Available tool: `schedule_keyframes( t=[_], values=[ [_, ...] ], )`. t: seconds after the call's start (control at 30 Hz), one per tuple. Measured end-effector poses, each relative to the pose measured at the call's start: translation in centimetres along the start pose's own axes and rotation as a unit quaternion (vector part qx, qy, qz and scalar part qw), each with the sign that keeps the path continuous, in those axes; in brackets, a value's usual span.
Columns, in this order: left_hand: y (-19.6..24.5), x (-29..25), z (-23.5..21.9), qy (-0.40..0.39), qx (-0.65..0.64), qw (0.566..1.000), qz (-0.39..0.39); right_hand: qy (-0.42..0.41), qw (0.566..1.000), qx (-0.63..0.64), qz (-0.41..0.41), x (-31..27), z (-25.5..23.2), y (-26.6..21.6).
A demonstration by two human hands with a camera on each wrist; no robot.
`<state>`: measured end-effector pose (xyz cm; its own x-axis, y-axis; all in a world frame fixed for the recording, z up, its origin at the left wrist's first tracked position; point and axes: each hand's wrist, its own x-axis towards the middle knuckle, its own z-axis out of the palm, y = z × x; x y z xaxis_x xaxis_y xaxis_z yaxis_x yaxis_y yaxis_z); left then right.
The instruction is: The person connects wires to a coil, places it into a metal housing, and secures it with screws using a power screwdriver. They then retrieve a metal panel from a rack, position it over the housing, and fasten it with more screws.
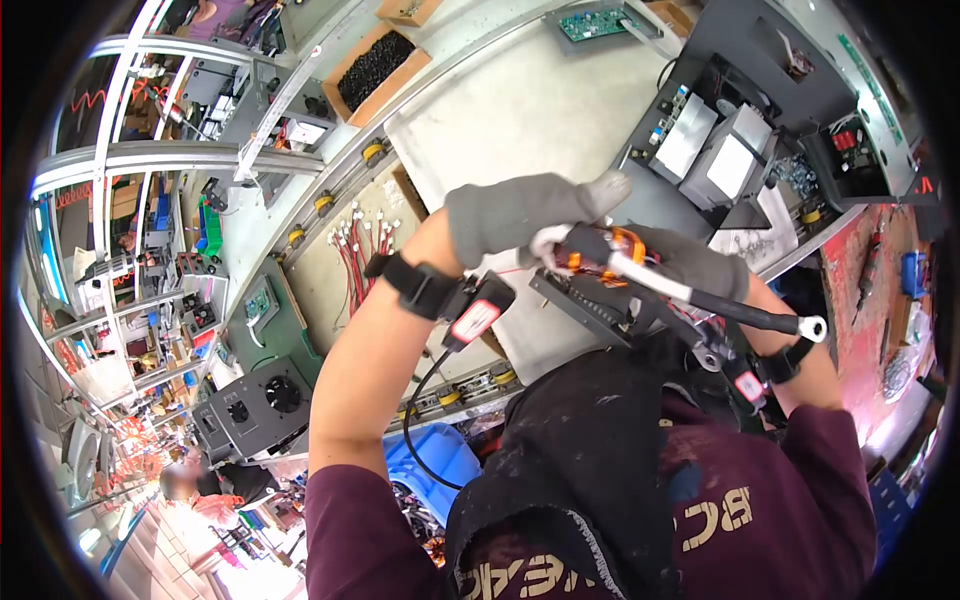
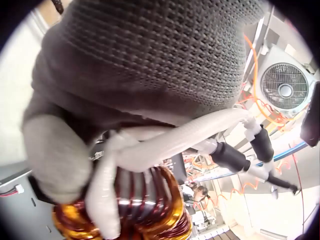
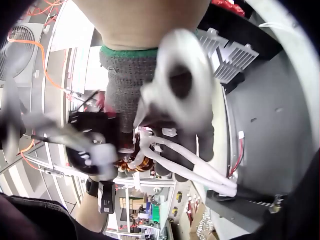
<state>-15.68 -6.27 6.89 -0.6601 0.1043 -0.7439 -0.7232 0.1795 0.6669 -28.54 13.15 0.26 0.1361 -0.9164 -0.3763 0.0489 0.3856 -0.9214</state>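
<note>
From the head cam, the gloved left hand (image 1: 520, 215) grips a copper coil (image 1: 590, 255) above the counter (image 1: 520, 110), and the right hand (image 1: 690, 265) holds its sleeved leads (image 1: 650, 280). Left wrist cam: fingers wrapped around coil (image 2: 145, 210). Right wrist cam is blurry. Looks like lead-dressing; next needs careful routing.

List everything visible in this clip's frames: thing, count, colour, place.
coil: one, copper-orange, held in both hands
leads: several, white-sleeved, running from the coil to the right
lug: one, silver ring, at a lead's end
chassis: one, dark grey, open, upper right on bench
circuit board: one, green, top of bench
wire bundle: one, red with white plugs, left of hands
fan unit: one, black, lower left
box: one, cardboard, dark parts inside, top
left hand: grey glove, grips the coil
right hand: grey glove, holds the leads
</note>
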Motion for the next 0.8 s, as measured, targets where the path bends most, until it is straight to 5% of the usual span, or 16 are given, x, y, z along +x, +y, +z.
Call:
schedule_keyframes(
  t=[0.03,0.1,0.13,0.2,0.23,0.27,0.37,0.43,0.47,0.53,0.6,0.67,0.7,0.8],
  values=[
    [-0.2,1.1,0.2,0.037,-0.042,0.995,0.083,0.005,0.988,0.154,-0.004,-0.5,-0.2,1.9],
    [-3.7,5.0,0.1,0.12,-0.131,0.961,0.21,0.049,0.989,0.106,-0.092,-2.1,-1.1,5.8],
    [-3.8,6.0,0.8,0.191,-0.197,0.942,0.192,0.086,0.986,0.104,-0.096,-2.5,-1.2,7.6],
    [-8.8,11.4,0.3,0.153,-0.157,0.975,0.04,0.171,0.979,0.108,-0.037,-2.7,-0.8,10.3],
    [-7.3,10.2,2.0,0.193,0.0,0.981,0.01,0.25,0.962,0.108,0.02,-2.7,-0.8,11.4],
    [-6.4,9.8,2.9,0.158,0.0,0.987,-0.031,0.253,0.961,0.108,0.021,-2.7,-0.9,12.4],
    [-4.1,10.1,5.3,0.124,0.008,0.992,-0.03,0.269,0.962,-0.035,0.008,-2.4,-1.2,16.0],
    [-3.6,11.6,6.5,0.116,0.359,0.913,0.153,0.288,0.952,-0.104,-0.003,-2.3,-0.9,18.5],
    [-3.6,12.3,7.0,0.114,0.359,0.914,0.154,0.302,0.937,-0.176,-0.018,-2.3,-1.0,19.3],
    [-3.5,12.6,8.3,0.247,0.548,0.749,0.279,0.337,0.929,-0.151,0.026,-2.8,-0.7,17.2],
    [-3.1,12.9,9.4,0.182,0.561,0.776,0.223,0.311,0.89,-0.29,0.165,-2.9,-1.4,16.0],
    [-4.2,14.1,10.3,0.282,0.602,0.667,0.338,0.299,0.891,-0.313,0.14,-2.8,-1.9,14.8],
    [-3.1,13.4,10.9,0.263,0.586,0.71,0.289,0.278,0.879,-0.347,0.174,-2.4,-2.2,15.1],
    [-3.6,16.1,10.4,0.271,0.645,0.679,0.223,0.267,0.872,-0.365,0.188,-2.4,-2.8,15.3]
  ],
)
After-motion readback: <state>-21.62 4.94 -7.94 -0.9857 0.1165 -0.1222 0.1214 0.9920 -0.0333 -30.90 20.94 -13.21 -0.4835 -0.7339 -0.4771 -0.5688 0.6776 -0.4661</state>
